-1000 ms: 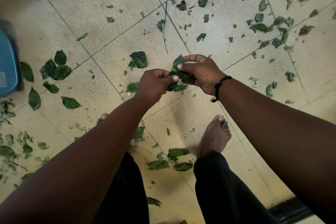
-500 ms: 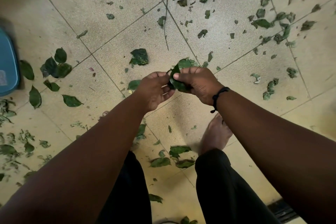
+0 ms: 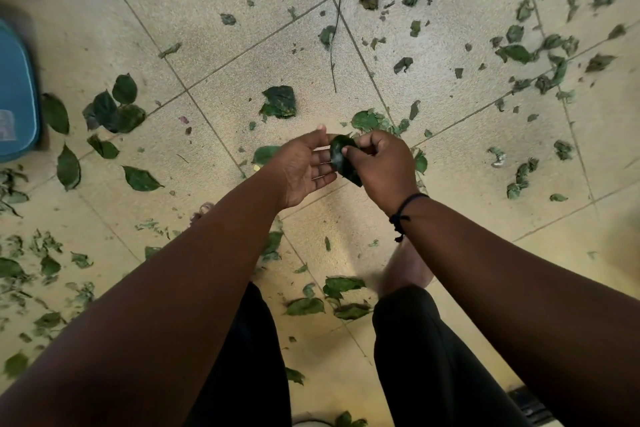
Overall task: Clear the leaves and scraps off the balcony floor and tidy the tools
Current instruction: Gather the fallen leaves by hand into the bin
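Right hand (image 3: 382, 166) — fingers curled, pinching a wad of dark green leaves (image 3: 343, 159) above the tiled floor (image 3: 214, 45). Left hand (image 3: 304, 168) — palm up, fingers relaxed, just beside the wad. Loose leaves and scraps (image 3: 278, 102) scattered across the tiles; blue container (image 3: 15, 97) at far left.

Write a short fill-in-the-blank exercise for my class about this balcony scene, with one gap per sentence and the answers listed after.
1. The right hand pinches a bunch of dark green ____.
2. The left hand is held ____, palm up, beside the bunch of dark green leaves.
3. A black cord bracelet sits on the ____ wrist.
4. The blue plastic container stands at the ____ edge of the view.

Answers: leaves; open; right; left
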### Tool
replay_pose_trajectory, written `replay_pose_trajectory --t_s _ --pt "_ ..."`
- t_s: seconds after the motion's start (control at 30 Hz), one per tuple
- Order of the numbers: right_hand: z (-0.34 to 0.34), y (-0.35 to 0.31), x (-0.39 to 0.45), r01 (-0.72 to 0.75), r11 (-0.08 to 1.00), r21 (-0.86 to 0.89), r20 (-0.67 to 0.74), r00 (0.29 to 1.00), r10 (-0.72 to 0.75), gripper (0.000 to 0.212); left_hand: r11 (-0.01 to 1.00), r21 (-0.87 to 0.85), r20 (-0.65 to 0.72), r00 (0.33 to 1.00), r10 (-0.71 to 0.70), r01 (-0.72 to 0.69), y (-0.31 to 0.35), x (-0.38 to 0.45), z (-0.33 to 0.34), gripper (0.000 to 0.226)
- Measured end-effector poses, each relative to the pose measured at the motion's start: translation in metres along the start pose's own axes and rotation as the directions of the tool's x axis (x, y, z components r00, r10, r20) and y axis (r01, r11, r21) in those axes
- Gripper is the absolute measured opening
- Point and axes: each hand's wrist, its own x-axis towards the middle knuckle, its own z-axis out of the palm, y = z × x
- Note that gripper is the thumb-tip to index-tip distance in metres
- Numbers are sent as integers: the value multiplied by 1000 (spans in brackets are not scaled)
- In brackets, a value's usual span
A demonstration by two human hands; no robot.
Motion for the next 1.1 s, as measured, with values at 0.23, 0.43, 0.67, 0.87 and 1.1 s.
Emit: replay_pose_trajectory --t_s 0.23,0.43,0.67,0.87,1.1 --pt "25 -44 -20 55 997 52 199 978 -64 5 899 -439 139 989 55 12 15 -2 -25 42" --pt "53 -69 -21 224 913 -342 111 974 -197 38 826 -564 243 954 176 -8 23 -8 -48 42" --pt "57 -89 26 348 856 -382 118 937 -328 14 804 -593 267 953 144 45 34 -6 -104 34" --pt "98 -56 101 624 375 -686 570 781 -256 49 775 -631 78 996 49 12 23 2 -159 39" --pt "104 -17 103 769 -134 -625 776 596 -206 57 832 -555 25 999 37 -16 19 -4 -170 43"
